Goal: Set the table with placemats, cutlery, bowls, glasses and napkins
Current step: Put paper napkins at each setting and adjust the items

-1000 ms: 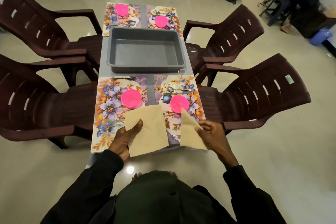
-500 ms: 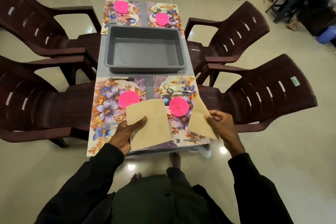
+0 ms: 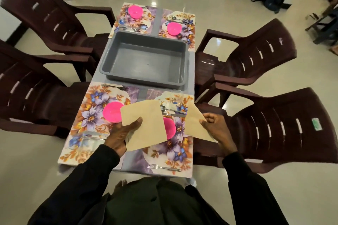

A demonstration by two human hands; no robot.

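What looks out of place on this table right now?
The empty grey tub in the middle covers the near edges of the far-left placemat and far-right placemat. Nothing looks spilled or broken.

Nothing written can be read here, no brand or number. A small green sticker (image 3: 317, 124) sits on the back of the chair (image 3: 274, 133) right of the gray tub (image 3: 146, 60), its print too small and blurred to make out.
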